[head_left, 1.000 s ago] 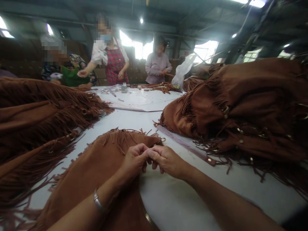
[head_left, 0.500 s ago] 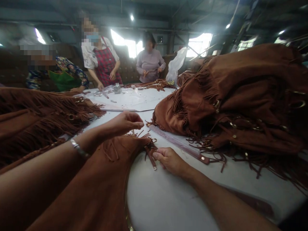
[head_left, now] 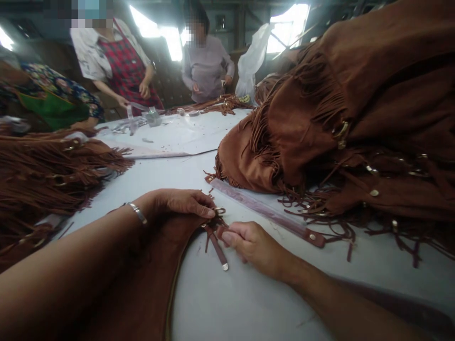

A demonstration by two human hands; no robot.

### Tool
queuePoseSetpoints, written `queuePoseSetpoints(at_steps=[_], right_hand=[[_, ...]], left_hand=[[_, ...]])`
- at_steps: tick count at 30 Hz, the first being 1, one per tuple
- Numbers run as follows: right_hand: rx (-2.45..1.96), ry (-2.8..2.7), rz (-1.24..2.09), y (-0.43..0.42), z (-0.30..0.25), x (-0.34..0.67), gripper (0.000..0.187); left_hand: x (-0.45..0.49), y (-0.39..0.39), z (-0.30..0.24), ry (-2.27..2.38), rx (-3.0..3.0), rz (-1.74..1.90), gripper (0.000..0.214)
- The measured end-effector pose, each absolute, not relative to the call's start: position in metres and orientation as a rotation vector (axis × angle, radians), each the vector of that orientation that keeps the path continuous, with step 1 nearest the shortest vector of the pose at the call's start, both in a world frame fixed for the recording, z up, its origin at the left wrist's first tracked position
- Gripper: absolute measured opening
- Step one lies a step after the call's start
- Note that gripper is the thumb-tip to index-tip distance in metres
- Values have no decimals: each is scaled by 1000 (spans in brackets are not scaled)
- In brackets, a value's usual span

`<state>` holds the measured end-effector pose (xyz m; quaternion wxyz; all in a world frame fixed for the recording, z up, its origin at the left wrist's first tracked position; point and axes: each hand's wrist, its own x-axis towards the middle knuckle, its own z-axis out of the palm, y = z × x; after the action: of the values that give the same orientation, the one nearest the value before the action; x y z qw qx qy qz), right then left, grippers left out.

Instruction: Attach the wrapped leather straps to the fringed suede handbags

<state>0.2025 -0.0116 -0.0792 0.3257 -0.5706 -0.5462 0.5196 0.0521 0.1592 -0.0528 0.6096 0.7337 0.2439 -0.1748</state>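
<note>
A brown suede bag [head_left: 156, 251] with fringe and a zip along its curved edge lies in front of me. My left hand [head_left: 188, 202], wearing a silver bracelet at the wrist, closes on the bag's upper corner, beside a metal ring [head_left: 219, 210]. From that corner hangs a narrow leather tab [head_left: 217, 250] with a silver tip. My right hand [head_left: 254, 244] pinches a small brown leather piece [head_left: 222, 232] just right of the tab. How that piece joins the bag is hidden by the fingers.
A plastic-wrapped strap [head_left: 259, 208] lies on the white table [head_left: 156, 175]. Fringed brown bags are heaped at right [head_left: 355, 118] and at left [head_left: 53, 175]. Several people work across the table, near loose straps [head_left: 223, 104] and a clear plastic bag [head_left: 252, 61].
My left hand has come down from above the bag onto its corner by the ring. My right hand keeps its pinch on the leather piece. The camera view has tilted down.
</note>
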Motion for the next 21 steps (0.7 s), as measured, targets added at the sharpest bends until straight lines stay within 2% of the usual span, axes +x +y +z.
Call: queuePoseSetpoints(at_steps=[4,7,14,21], right_hand=[[-1406,-1003,1579,-8,-78,207,35],[-1338,-805,1626,-6,-77,209,32],[-1331,-827,1610,-10,-77,203,32],[-1136,-775,1669,-17,-74,200,27]], left_hand=[[49,148,-44,580,1792,-329,37],[43,138,-40,570,1904,-257,39],[29,99,-42,635,1847,-27,49],[23,49,-53,976,2130,512,37]])
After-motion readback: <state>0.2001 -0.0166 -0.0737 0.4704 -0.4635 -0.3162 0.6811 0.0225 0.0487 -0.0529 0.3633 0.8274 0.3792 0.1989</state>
